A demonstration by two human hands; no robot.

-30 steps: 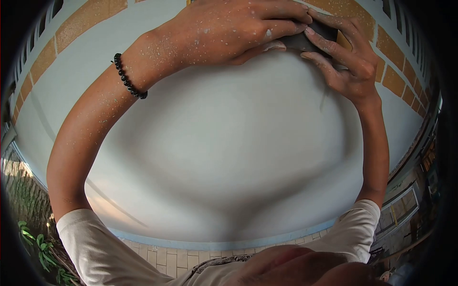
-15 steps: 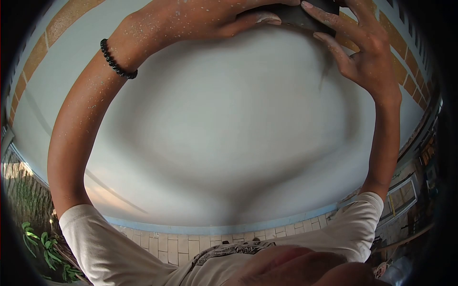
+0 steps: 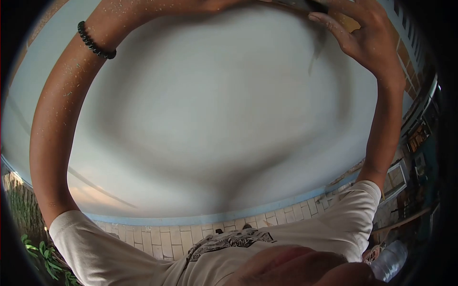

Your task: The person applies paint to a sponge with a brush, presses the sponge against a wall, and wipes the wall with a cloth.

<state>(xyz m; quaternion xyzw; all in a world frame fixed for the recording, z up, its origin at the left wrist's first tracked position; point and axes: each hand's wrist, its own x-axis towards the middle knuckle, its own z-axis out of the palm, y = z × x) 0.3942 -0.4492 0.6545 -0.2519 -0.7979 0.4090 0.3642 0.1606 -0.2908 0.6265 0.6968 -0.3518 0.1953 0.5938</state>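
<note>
High on a smooth pale wall, both my arms are raised. A dark flat piece, possibly sandpaper, shows only its lower edge at the top of the view. My right hand holds its right end, thumb below, with the upper fingers partly cut off. The left hand reaches the other end of the piece, its fingers mostly beyond the top edge. Pale specks dot the left forearm, and a black bead bracelet circles that wrist.
A blue strip runs along the wall's foot, above paving of pale bricks. Green leaves and a tree trunk stand at lower left. A clear plastic container and a framed panel are at right.
Both hands and the dark piece have shifted upward in view, and the left hand is now mostly cut off. The left arm also appears farther left.
</note>
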